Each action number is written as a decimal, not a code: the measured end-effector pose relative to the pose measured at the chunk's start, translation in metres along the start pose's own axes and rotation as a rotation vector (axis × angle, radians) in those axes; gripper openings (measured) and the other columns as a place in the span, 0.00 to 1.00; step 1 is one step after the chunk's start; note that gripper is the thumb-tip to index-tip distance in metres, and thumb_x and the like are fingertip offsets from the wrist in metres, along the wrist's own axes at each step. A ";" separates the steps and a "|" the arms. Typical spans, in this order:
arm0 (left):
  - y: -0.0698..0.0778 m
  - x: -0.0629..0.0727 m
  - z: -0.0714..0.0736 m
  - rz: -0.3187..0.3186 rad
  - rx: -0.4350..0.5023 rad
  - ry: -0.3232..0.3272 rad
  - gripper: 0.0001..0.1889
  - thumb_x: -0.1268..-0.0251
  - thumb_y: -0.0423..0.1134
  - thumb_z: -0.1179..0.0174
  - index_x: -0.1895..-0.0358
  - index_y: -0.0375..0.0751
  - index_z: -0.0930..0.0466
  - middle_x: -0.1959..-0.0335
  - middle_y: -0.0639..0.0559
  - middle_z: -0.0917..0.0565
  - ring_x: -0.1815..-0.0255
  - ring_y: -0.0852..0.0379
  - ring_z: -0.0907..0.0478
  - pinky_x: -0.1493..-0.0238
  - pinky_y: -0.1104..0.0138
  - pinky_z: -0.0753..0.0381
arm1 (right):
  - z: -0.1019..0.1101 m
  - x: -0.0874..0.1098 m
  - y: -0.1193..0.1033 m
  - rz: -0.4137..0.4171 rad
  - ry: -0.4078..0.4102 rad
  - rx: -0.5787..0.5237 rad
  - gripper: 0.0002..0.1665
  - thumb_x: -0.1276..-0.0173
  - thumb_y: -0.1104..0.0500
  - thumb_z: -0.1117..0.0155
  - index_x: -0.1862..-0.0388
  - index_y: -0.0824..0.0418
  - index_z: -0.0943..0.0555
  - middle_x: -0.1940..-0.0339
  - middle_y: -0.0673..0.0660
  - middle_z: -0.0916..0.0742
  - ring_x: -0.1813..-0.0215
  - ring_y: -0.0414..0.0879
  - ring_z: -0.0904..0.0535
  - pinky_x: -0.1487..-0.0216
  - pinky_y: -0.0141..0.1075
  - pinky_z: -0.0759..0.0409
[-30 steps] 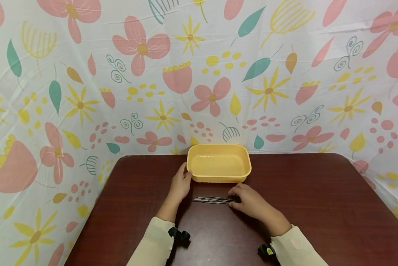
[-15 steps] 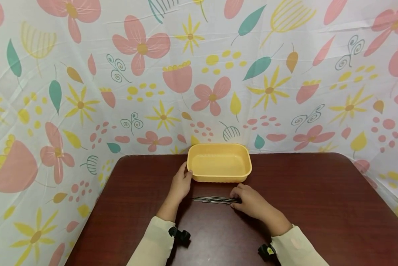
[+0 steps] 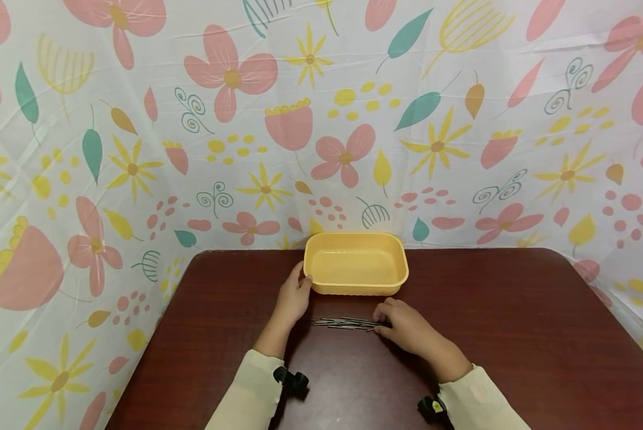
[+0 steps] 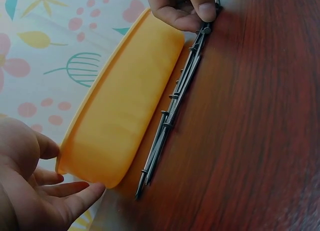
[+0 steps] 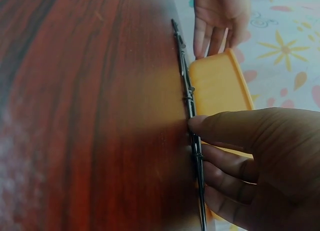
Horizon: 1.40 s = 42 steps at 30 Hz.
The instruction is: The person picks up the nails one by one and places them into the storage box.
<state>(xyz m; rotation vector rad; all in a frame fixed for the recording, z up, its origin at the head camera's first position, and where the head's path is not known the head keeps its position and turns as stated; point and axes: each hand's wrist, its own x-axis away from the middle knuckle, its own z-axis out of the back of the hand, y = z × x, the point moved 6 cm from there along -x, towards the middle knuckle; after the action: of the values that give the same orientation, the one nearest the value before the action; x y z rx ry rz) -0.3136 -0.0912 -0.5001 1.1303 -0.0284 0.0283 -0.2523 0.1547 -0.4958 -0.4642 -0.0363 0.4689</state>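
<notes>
A pile of long dark nails (image 3: 343,323) lies sideways on the table in front of a yellow plastic basin (image 3: 355,288). My right hand (image 3: 407,325) is at the right end of the pile. In the right wrist view its thumb (image 5: 215,126) presses the near side of the nails (image 5: 186,86), and its curled fingers lie along the other side. My left hand (image 3: 293,295) holds the basin's front left corner. The left wrist view shows its fingers (image 4: 82,198) spread about that corner, touching the rim and the lower edge. Nail heads show along the bundle (image 4: 172,103).
The dark red wooden table (image 3: 515,334) extends to both sides, with rounded back corners. Behind it hangs a white sheet (image 3: 321,83) printed with flowers and leaves. The basin stands near the table's back edge, and its inside holds nothing.
My right hand has shifted very slightly to the right along the nails, and the whole head view drifts a little. The left hand and the basin keep their places.
</notes>
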 end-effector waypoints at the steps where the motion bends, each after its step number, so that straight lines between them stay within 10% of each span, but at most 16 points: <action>1: 0.000 0.000 0.000 0.000 0.000 0.000 0.30 0.19 0.48 0.53 0.20 0.47 0.43 0.30 0.36 0.25 0.32 0.41 0.24 0.36 0.45 0.25 | 0.000 0.000 0.000 -0.001 0.000 0.000 0.09 0.36 0.60 0.26 0.66 0.51 0.20 0.67 0.45 0.23 0.63 0.37 0.27 0.61 0.33 0.25; 34: 0.000 0.000 0.000 -0.002 -0.006 0.012 0.30 0.20 0.48 0.53 0.20 0.47 0.42 0.36 0.39 0.20 0.47 0.49 0.23 0.42 0.51 0.24 | 0.003 -0.001 -0.002 0.029 0.047 -0.007 0.12 0.36 0.62 0.28 0.69 0.50 0.23 0.70 0.44 0.24 0.65 0.36 0.29 0.63 0.32 0.27; 42: 0.000 0.000 0.000 0.011 0.017 0.006 0.30 0.19 0.48 0.53 0.20 0.47 0.43 0.30 0.38 0.25 0.35 0.44 0.24 0.36 0.46 0.26 | 0.004 -0.002 -0.001 0.005 0.048 -0.005 0.11 0.34 0.62 0.29 0.68 0.50 0.23 0.69 0.43 0.23 0.64 0.36 0.28 0.63 0.33 0.26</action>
<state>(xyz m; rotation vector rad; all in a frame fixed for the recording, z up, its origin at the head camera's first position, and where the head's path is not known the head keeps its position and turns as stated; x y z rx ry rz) -0.3138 -0.0913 -0.5006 1.1473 -0.0290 0.0421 -0.2539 0.1547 -0.4916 -0.4800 0.0102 0.4628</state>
